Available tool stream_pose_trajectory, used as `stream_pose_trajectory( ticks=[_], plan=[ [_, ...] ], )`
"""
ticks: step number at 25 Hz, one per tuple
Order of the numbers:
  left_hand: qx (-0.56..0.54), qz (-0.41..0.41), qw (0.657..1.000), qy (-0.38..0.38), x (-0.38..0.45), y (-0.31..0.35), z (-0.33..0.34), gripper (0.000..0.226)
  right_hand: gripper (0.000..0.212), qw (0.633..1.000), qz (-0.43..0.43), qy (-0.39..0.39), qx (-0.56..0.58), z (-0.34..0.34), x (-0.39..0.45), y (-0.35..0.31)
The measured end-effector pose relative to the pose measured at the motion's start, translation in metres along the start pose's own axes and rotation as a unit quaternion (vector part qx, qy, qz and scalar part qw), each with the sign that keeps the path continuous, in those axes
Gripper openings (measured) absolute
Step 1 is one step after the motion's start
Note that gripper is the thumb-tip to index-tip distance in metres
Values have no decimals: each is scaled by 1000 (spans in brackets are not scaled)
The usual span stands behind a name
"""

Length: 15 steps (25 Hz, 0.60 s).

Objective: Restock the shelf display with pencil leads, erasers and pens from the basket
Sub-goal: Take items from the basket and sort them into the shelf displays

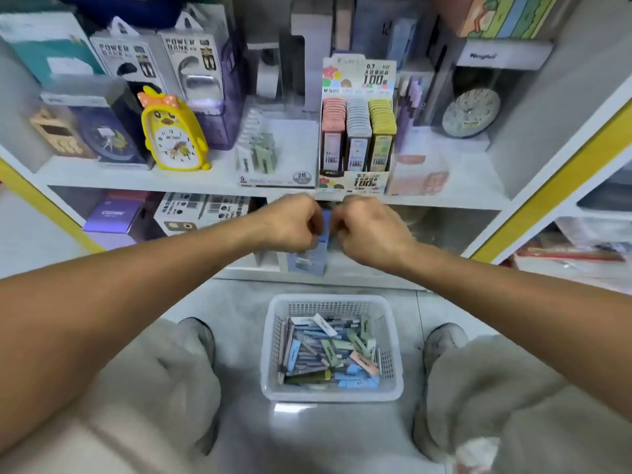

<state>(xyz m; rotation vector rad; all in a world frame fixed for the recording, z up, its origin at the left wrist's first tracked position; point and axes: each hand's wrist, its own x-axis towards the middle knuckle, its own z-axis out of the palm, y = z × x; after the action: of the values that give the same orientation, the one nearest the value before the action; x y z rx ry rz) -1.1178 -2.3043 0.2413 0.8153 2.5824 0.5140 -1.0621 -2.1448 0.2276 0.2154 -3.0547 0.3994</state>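
1. Head view shows your two hands close together in front of the lower shelf, with one small blue box (324, 230) between them.
2. Your left hand (290, 222) has its fingers curled on the left side of this box; your right hand (369, 227) has its fingers curled on the right side. Both pinch it, but the fingertips are hidden.
3. Just under your hands stands one blue-grey box (307, 263) on the lower shelf edge.
4. Below, on the floor between your two shoes, sits one white basket (272, 354), with many loose lead cases and erasers (328, 350) inside; too many to count.
5. Above your hands, on the upper shelf, one lead display (359, 80) holds three columns: pink, grey, yellow-green.
6. Left of it is one clear display box (301, 145), and further left one yellow duck clock (172, 131).
7. One round clock (470, 112) is at the right.
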Motion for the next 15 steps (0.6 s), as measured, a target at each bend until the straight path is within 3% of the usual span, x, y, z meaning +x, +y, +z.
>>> stream_pose_trajectory(
  ticks=[3,5,10,15],
  plan=[
    [68,-30,980,-184,9,-12,60,27,32,960,25,-278,-18,72,-25,18],
    [128,-26,965,-227,18,-20,100,34,32,931,42,-362,-32,115,-40,35],
    [143,0,948,-285,16,-43,211,33,34,918,78,-386,-41,204,-100,78],
    [102,37,967,-232,11,-45,293,54,41,907,97,-398,-95,253,-134,91]
  ],
)
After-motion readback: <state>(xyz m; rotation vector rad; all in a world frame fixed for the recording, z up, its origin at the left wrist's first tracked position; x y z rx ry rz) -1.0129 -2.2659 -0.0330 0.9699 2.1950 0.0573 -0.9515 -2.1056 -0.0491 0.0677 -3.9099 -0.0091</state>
